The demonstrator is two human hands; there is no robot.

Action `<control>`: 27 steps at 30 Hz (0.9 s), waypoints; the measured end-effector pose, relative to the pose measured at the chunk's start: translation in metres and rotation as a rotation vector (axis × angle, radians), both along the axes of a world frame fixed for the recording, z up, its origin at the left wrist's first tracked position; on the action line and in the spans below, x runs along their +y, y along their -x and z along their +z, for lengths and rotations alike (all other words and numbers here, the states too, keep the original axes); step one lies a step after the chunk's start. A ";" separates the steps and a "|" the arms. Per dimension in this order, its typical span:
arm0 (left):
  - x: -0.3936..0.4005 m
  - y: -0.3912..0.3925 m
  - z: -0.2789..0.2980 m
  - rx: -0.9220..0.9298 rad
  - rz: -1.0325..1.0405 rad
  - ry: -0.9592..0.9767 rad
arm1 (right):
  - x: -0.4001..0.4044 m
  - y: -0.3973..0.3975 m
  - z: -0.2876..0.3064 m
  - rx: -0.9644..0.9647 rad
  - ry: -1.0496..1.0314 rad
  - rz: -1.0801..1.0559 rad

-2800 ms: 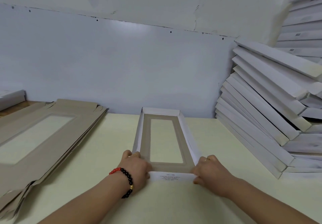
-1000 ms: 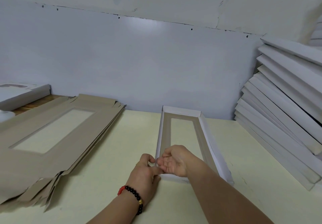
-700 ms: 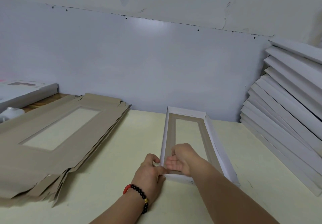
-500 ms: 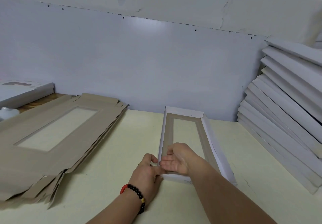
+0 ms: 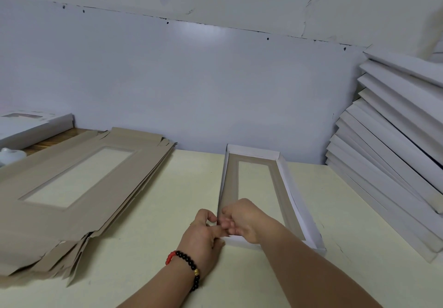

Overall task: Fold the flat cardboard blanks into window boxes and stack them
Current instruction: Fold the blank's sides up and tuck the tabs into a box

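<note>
A long narrow window box [image 5: 285, 178], white outside and brown inside, lies on the cream table with its walls folded up. Both hands meet at its near left corner. My left hand [image 5: 203, 233], with a bead bracelet on the wrist, pinches the corner from outside. My right hand [image 5: 242, 219] reaches across from the right, its fingers curled over the same corner wall. A thick pile of flat brown blanks [image 5: 72, 185] with window cutouts lies at the left. A leaning stack of folded white boxes [image 5: 388, 154] fills the right side.
The table [image 5: 153, 212] runs back to a pale wall [image 5: 191, 80]. At far left, a white box [image 5: 33, 125] lies on a wooden surface beside a small white object [image 5: 9, 155]. Bare tabletop separates the blanks from the box.
My right hand left the near right corner and crossed to the near left corner beside my left hand. In the last second the fingers have closed tighter on that corner.
</note>
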State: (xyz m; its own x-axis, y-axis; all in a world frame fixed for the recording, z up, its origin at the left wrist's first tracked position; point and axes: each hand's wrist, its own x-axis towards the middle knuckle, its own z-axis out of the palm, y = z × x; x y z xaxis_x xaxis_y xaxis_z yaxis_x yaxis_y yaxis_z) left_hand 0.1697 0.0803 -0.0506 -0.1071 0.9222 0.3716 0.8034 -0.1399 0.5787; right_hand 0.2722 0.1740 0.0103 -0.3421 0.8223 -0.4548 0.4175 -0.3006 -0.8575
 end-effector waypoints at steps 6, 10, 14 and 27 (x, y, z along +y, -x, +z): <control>0.000 0.001 0.001 -0.070 0.050 0.023 | 0.000 -0.013 -0.006 -0.197 -0.222 0.294; -0.001 0.001 0.002 -0.092 0.063 0.028 | 0.002 -0.009 -0.010 -0.213 -0.262 0.330; -0.001 0.002 0.006 -0.200 0.117 0.028 | 0.006 -0.007 -0.013 -0.245 -0.303 0.368; 0.000 0.001 0.006 -0.268 0.140 0.033 | 0.001 0.005 -0.019 -0.340 -0.410 0.372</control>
State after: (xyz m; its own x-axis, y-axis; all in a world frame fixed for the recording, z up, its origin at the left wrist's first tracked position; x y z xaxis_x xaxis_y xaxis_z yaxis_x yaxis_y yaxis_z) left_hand 0.1685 0.0803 -0.0444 -0.3245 0.9025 0.2831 0.6319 -0.0159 0.7749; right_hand 0.2675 0.1755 -0.0086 -0.5297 0.8067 -0.2621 0.6989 0.2400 -0.6737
